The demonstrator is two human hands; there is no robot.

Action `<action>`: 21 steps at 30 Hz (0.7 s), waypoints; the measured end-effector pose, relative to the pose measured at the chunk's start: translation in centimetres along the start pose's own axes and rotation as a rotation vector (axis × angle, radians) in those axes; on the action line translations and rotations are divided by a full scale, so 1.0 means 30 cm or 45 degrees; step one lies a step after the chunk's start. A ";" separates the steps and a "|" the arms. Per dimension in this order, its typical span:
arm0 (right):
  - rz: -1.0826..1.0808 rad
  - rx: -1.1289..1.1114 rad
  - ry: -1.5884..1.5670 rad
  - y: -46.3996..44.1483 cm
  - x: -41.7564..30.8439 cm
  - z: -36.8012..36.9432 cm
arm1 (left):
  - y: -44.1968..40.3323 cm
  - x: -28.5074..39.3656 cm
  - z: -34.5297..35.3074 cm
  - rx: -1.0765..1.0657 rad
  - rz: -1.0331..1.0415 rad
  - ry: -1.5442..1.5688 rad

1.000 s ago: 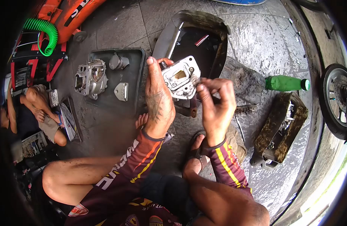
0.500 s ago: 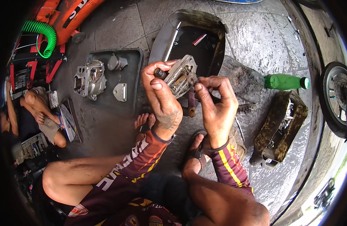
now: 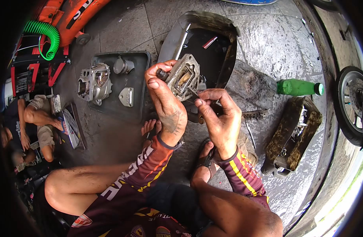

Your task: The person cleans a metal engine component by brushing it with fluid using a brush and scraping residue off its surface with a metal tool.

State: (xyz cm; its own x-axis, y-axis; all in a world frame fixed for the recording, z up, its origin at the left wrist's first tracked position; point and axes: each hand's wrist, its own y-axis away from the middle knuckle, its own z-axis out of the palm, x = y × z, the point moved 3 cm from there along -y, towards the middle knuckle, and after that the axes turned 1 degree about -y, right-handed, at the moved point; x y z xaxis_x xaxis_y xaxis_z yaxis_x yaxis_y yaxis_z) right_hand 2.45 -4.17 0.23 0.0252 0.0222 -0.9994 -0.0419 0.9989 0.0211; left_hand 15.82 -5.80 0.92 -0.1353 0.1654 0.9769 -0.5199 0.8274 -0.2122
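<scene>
A grey metal engine cylinder head (image 3: 184,79) is held up by my left hand (image 3: 169,112), fingers wrapped round its left side. Its hollow face is turned up, showing recesses and a brownish patch inside. My right hand (image 3: 222,118) pinches a thin dark metal blade (image 3: 193,93) between thumb and forefinger. The blade's tip meets the lower right edge of the head. Left of my hands, a black tray (image 3: 139,75) carries an engine cylinder block (image 3: 96,85), a piston (image 3: 122,66) and a small cover plate (image 3: 126,97).
Beyond my hands lies a large open pan (image 3: 225,51) with a red-and-silver item in it. Right are a green bottle (image 3: 298,87), a grimy long housing (image 3: 292,136) and a wheel (image 3: 352,102). Far left, another person (image 3: 43,114) sits near a green coiled hose (image 3: 51,41).
The cylinder head has tilted and moved slightly left and down. My right hand has shifted left and down, the blade now at the head's lower edge. The other person at left has leaned in.
</scene>
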 end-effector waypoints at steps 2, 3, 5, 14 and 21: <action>0.000 -0.015 0.008 -0.001 0.008 0.001 | -0.011 -0.007 -0.009 0.018 -0.048 0.079; 0.002 -0.028 0.016 -0.002 0.008 0.001 | -0.012 -0.006 -0.009 0.018 -0.050 0.077; -0.007 0.118 -0.062 -0.031 -0.010 -0.012 | -0.012 0.004 -0.003 -0.013 -0.029 0.157; -0.114 0.053 0.080 -0.007 0.000 0.001 | -0.001 0.007 -0.014 0.144 -0.556 0.428; -0.069 0.080 0.076 -0.021 0.025 -0.022 | -0.008 -0.005 -0.030 0.119 -0.603 0.485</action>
State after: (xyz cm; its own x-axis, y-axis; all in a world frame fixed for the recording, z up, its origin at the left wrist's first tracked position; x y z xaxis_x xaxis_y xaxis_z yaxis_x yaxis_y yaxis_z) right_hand 1.84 -4.80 -0.54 -0.0340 -0.0327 -0.9989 0.0208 0.9992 -0.0334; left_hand 16.72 -5.52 0.85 0.4304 -0.0145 0.9025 -0.5240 0.8101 0.2629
